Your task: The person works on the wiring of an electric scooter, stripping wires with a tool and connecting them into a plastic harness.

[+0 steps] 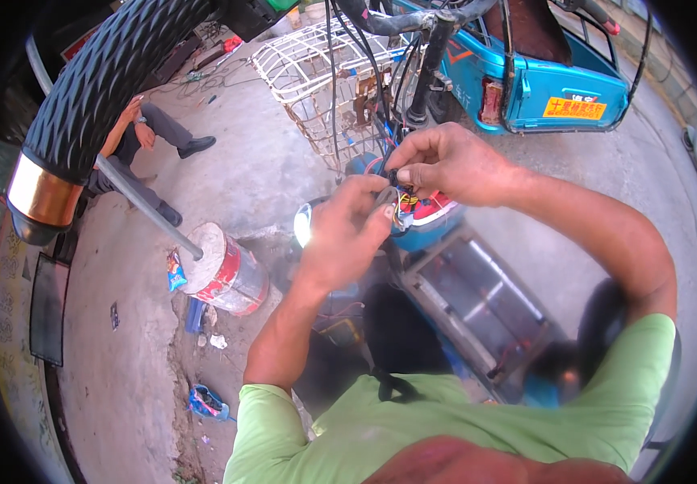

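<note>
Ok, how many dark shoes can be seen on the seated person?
2. The upper shoe points right, below a grey trouser leg; the lower shoe is up and left of the red-and-white drum. Neither is fully hidden.

Wears a light-green top (477, 427) with short sleeves (637, 367) in the same colour, leaving forearms (598, 222), left hand (344, 230) and right hand (463, 168) bare.

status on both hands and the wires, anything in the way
Right hand pinching small dark part. Left hand at coloured wires, hold unclear. Black handlebar grip upper left, clear of both hands.
</note>
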Available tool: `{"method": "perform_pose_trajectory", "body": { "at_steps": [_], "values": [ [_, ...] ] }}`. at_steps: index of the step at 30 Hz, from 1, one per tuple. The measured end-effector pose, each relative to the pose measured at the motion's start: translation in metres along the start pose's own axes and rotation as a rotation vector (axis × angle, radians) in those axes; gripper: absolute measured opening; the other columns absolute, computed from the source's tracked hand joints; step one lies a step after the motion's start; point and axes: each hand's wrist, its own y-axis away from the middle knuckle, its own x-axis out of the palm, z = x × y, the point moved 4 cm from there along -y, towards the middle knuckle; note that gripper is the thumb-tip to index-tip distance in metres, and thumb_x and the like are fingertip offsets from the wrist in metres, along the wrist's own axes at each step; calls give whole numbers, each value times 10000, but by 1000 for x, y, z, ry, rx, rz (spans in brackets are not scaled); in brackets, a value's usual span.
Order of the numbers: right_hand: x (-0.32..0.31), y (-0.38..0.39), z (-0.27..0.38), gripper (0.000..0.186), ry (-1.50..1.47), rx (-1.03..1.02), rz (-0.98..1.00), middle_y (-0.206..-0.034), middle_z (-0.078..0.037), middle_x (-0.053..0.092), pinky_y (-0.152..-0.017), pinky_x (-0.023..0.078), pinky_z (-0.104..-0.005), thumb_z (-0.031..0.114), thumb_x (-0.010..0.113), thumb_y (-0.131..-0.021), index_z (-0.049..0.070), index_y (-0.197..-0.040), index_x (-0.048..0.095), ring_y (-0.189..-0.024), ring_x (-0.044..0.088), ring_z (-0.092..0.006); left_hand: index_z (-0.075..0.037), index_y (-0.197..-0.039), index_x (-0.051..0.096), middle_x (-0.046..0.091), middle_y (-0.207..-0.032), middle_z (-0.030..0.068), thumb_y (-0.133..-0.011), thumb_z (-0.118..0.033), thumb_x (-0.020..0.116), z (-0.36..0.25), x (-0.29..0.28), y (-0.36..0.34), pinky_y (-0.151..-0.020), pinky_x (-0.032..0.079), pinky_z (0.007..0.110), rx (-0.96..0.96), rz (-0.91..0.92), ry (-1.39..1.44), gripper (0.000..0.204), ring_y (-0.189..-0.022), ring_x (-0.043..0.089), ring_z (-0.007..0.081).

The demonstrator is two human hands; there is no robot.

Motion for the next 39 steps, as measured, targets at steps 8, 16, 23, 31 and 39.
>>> {"method": "perform_pose_trajectory", "body": {
  "at_steps": [8, 16, 23, 31, 39],
  "values": [
    [6, 1, -7, 304, 109, -195, -84, -920, -88, 737, -795, 572, -284, 29, 682, -898, -61, -1188, 680, -856, 700, -138, 30, -1340, 533, 718, -915, 126, -1044, -192, 546, -5, 4, 4, -637, 529, 292, -279, 104, 495, 371, -758, 685, 167],
    [15, 14, 15, 736, 406, -491, 74, -1150, -209, 644, -863, 569, -371, 203, 836, -734, -94, -1349, 562, -975, 683, -265, 41, -1423, 468, 673, -847, 135, -1041, -185, 502, 2, -5, 16, -585, 545, 319, -308, 96, 577, 445, -657, 705, 241],
    [24, 17, 17, 690, 567, -640, 10, -1114, -197, 612, -857, 559, -397, 222, 828, -752, -75, -1322, 578, -967, 669, -302, 40, -1367, 536, 666, -815, 114, -1032, -152, 505, 11, -9, 12, -539, 538, 306, -328, 52, 707, 387, -647, 700, 233],
    [22, 12, 8, 455, 336, -467, 38, -1055, -166, 653, -740, 566, -353, 124, 738, -805, -23, -1229, 664, -853, 681, -249, 17, -1123, 657, 694, -837, 87, -1007, -131, 646, 33, -7, 3, -518, 532, 270, -257, 28, 690, 189, -606, 667, 151],
    [24, 15, 5, 406, 400, -649, -49, -1054, -157, 687, -754, 572, -368, 40, 688, -814, -3, -1217, 669, -867, 698, -288, -14, -1019, 665, 676, -777, 61, -1010, -171, 663, 25, -3, 4, -455, 476, 234, -335, -31, 738, 157, -532, 613, 126]
  ]
}}
